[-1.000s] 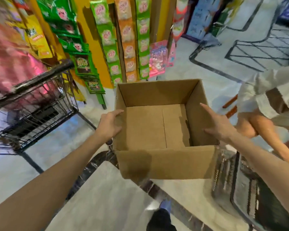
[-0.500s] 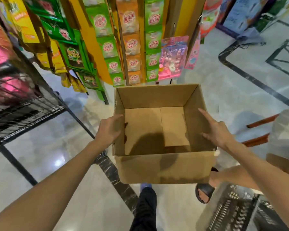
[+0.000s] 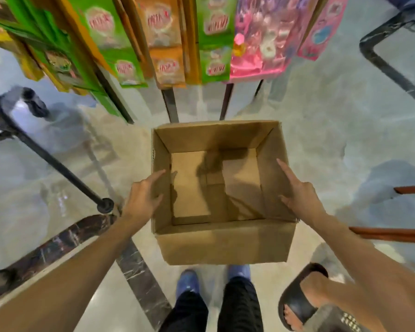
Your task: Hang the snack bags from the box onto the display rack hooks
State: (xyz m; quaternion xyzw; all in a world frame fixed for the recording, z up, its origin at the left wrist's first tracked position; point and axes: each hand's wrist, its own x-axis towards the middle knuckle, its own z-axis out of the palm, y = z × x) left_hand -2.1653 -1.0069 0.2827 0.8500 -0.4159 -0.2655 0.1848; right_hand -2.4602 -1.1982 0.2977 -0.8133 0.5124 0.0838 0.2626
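Snack bags [image 3: 130,70] are hanging in green and orange columns on the display rack [image 3: 170,101], directly beyond the far wall of the box [image 3: 223,243]. Pink blister packs [image 3: 261,44] are hanging beside them, beyond the box's far right corner. No bags are showing inside the box: its open top is exposing bare cardboard bottom flaps, partly in shadow.

Left hand [image 3: 141,200] is pressing flat against the outside of the box's left wall, fingers spread and the thumb tip lying along the rim. Right hand [image 3: 300,195] is pressing against the box's right wall in like manner, fingers spread, forefinger reaching forward along the rim. Neither hand is pinching anything. Whether the box is resting on the floor [image 3: 321,140] or being carried between the palms cannot be told.

Rack legs are coming down to the floor just beyond the box's far wall. A black tubular frame [image 3: 58,161] is slanting across the floor to the left of the box, ending in a foot near the left wrist. A dark marble strip [image 3: 139,271] is running diagonally under the box's near left corner. The person's own blue shoes [image 3: 187,281] are standing just behind the box's near wall. Another person's foot in a black sandal [image 3: 297,298] is standing to the near right of the box, and reddish-brown bars [image 3: 393,233] are lying beyond the right forearm.
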